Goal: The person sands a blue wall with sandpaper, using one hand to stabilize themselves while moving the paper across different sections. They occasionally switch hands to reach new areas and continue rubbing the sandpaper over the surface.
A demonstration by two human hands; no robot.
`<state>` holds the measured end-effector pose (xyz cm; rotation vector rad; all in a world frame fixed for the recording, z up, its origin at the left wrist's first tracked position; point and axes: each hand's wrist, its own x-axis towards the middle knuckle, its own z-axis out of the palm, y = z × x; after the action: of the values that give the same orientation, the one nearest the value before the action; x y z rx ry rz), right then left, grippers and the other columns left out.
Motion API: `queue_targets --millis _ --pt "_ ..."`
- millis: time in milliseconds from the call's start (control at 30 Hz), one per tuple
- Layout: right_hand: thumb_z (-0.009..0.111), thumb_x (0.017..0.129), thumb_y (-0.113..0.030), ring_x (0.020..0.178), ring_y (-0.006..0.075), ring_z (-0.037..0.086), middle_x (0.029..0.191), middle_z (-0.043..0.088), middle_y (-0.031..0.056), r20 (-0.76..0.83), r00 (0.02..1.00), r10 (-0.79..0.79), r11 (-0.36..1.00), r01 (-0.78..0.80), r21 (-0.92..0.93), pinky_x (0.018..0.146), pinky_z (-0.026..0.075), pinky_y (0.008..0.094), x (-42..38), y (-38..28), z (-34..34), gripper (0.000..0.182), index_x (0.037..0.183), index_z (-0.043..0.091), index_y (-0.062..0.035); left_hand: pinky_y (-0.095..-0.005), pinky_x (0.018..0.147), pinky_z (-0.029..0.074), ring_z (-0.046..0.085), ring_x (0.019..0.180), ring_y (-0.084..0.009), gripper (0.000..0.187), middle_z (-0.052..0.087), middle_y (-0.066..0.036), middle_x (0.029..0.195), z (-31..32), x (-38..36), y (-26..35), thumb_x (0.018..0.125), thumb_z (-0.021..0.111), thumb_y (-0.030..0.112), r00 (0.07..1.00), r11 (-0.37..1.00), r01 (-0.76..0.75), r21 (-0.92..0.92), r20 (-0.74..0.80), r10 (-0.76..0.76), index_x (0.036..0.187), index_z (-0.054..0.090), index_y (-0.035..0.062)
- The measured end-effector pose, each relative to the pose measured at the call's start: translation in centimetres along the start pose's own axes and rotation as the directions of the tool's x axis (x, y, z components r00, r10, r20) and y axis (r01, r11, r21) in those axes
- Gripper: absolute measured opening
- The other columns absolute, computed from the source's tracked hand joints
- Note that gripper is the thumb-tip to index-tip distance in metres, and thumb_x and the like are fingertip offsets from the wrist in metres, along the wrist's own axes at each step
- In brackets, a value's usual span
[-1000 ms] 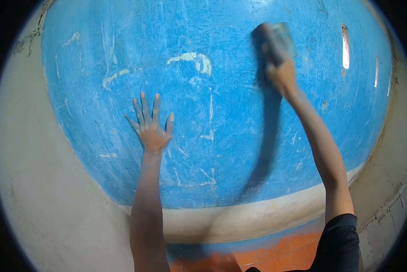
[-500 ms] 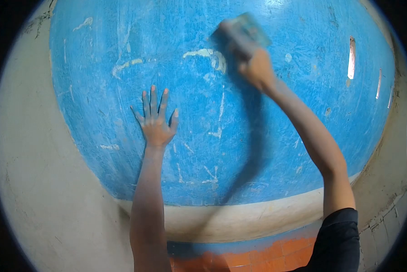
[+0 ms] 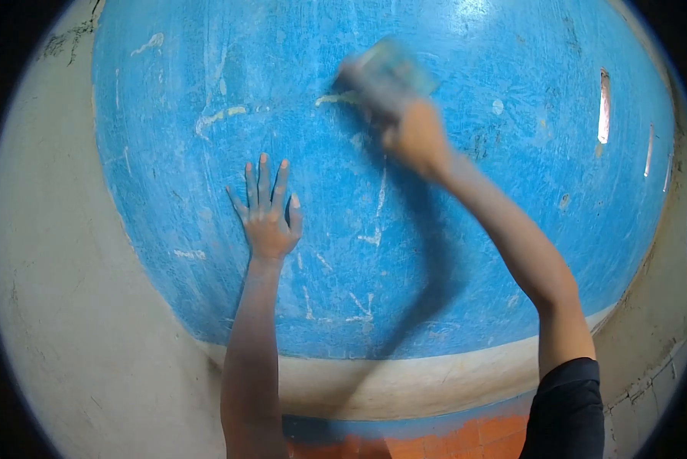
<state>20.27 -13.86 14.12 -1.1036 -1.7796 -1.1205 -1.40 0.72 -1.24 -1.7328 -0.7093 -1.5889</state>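
Note:
A blue painted wall (image 3: 305,283) with scuffs and pale bare patches fills most of the view. Flat against it, fingers spread, rests my left hand (image 3: 267,227), with nothing in it. Higher up and to the right, my right hand (image 3: 414,136) is closed on a flat, greenish rectangular pad (image 3: 416,70) held against the wall. Motion smears the pad and fingers, so its exact kind does not show. One pale, peeled patch (image 3: 334,99) lies just left of the right hand, partly covered by it.
A cream band (image 3: 420,386) runs under the blue paint, with orange tiles (image 3: 466,437) below it. Grey plastered walls (image 3: 60,252) flank both sides. A narrow whitish-pink strip (image 3: 604,107) marks the wall at right.
My right hand and the pad have moved left and slightly down across the wall, covering more of the pale patch. My left hand stays planted; the whole view has shifted slightly.

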Motion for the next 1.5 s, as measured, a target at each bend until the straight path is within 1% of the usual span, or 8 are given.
queue_targets --millis 100,367,633,800,1067,1200,1367,1500 --pt "0.058 0.068 -0.001 0.137 0.0278 0.043 0.146 0.048 0.0147 0.254 0.789 -0.56 0.829 0.528 0.185 0.112 0.039 0.0458 -5.3 -3.2 3.0 0.084 0.147 0.043 -0.0234 -0.0706 0.112 0.009 0.026 0.146 -0.0378 0.054 0.032 -0.011 0.158 -0.4 -0.1 0.1 0.097 0.041 0.033 1.0 1.0 0.015 -0.003 0.004 -0.015 0.149 0.042 0.0224" --pt "0.059 0.079 -0.006 0.104 0.0385 0.064 0.106 0.069 0.0189 -0.527 0.802 0.28 0.957 -0.278 0.085 0.091 0.051 0.0448 0.9 4.5 -2.8 0.061 0.138 0.052 -0.0202 -0.067 0.114 0.008 0.023 0.146 -0.0416 0.053 0.03 -0.014 0.158 -0.1 -0.4 -0.1 0.101 0.03 0.032 1.0 1.0 -0.006 -0.018 0.004 0.006 0.151 0.038 0.0169" --pt "0.06 0.067 0.0 0.122 0.0358 0.056 0.138 0.056 0.0131 0.121 0.959 -0.256 0.954 0.271 -0.13 0.1 0.048 0.0422 -9.4 2.0 -0.7 0.078 0.142 0.051 -0.0174 -0.0673 0.114 0.008 0.026 0.145 -0.0404 0.051 0.035 -0.014 0.156 -0.1 -0.4 -0.1 0.1 0.032 0.029 1.0 0.999 0.005 -0.036 -0.009 -0.005 0.148 0.045 0.0167" --pt "0.056 0.075 0.001 0.111 0.0333 0.062 0.122 0.064 0.0158 -0.352 0.798 0.489 0.864 -0.388 0.32 0.094 0.05 0.0397 -5.1 6.3 -5.4 0.056 0.129 0.06 -0.0118 -0.0675 0.114 0.009 0.026 0.146 -0.0401 0.051 0.034 -0.013 0.156 0.1 -0.6 -0.1 0.1 0.031 0.029 1.0 0.999 0.006 -0.047 -0.017 -0.007 0.148 0.045 0.0168" --pt "0.063 0.067 -0.002 0.125 0.0328 0.055 0.141 0.054 0.0145 0.252 0.895 -0.369 0.914 0.398 -0.074 0.106 0.045 0.0411 -10.9 3.8 -4.4 0.076 0.141 0.051 -0.0144 -0.0679 0.114 0.01 0.027 0.146 -0.0389 0.051 0.035 -0.012 0.156 0.1 -0.5 -0.4 0.1 0.031 0.028 1.0 0.999 -0.003 -0.037 -0.027 0.002 0.148 0.044 0.0192" --pt "0.061 0.089 -0.005 0.102 0.0352 0.065 0.112 0.067 0.0195 -0.439 0.827 0.351 0.924 -0.231 0.304 0.086 0.05 0.0362 -8.0 7.5 -6.2 0.031 0.119 0.064 -0.0015 -0.0677 0.114 0.01 0.027 0.146 -0.0373 0.051 0.035 -0.011 0.156 0.1 -0.6 -0.2 0.099 0.032 0.027 0.999 0.999 0.003 -0.04 -0.036 -0.004 0.148 0.045 0.0203" --pt "0.042 0.099 -0.047 0.143 0.0276 0.035 0.151 0.043 0.0131 0.55 0.681 -0.484 0.856 0.497 0.138 0.118 0.028 0.0441 -17.6 5.5 -3.2 0.06 0.148 0.041 -0.0138 -0.0671 0.114 0.01 0.027 0.146 -0.0366 0.05 0.036 -0.01 0.156 0.1 -0.5 -0.4 0.099 0.031 0.026 0.999 0.999 0.003 -0.052 -0.046 -0.006 0.148 0.045 0.0214" --pt "0.038 0.097 -0.049 0.128 0.0298 0.051 0.139 0.053 0.0131 0.329 0.896 -0.299 0.916 0.366 -0.164 0.108 0.039 0.0422 -16.8 9.6 -4.8 0.06 0.14 0.049 -0.0079 -0.0651 0.115 0.009 0.025 0.146 -0.0396 0.05 0.033 -0.011 0.157 -0.2 -0.5 -0.4 0.103 0.026 0.031 1.0 1.0 -0.009 -0.03 -0.019 0.009 0.149 0.042 0.0173"
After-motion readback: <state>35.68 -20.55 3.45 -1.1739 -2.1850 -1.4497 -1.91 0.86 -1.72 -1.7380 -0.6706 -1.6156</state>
